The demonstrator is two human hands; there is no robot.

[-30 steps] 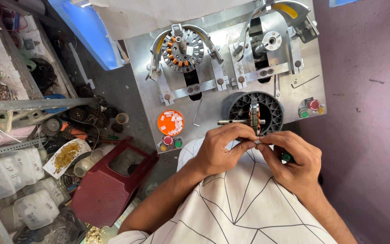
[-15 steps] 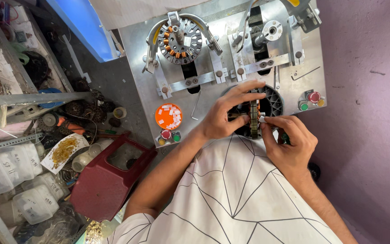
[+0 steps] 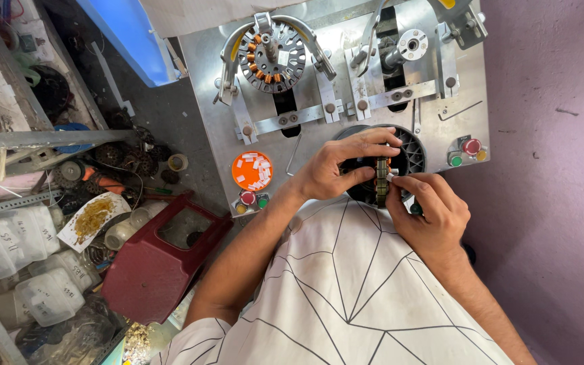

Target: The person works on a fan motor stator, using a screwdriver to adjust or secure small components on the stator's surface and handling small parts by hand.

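Metal stator core (image 3: 381, 181) — edge-on, gripped between both hands (image 3: 380, 192).

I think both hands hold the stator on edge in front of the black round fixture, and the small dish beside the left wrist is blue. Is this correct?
Not quite. The small round dish beside the left wrist is orange, not blue; the head view shows it. The rest holds: the left hand and the right hand hold the stator on edge in front of the black round fixture.
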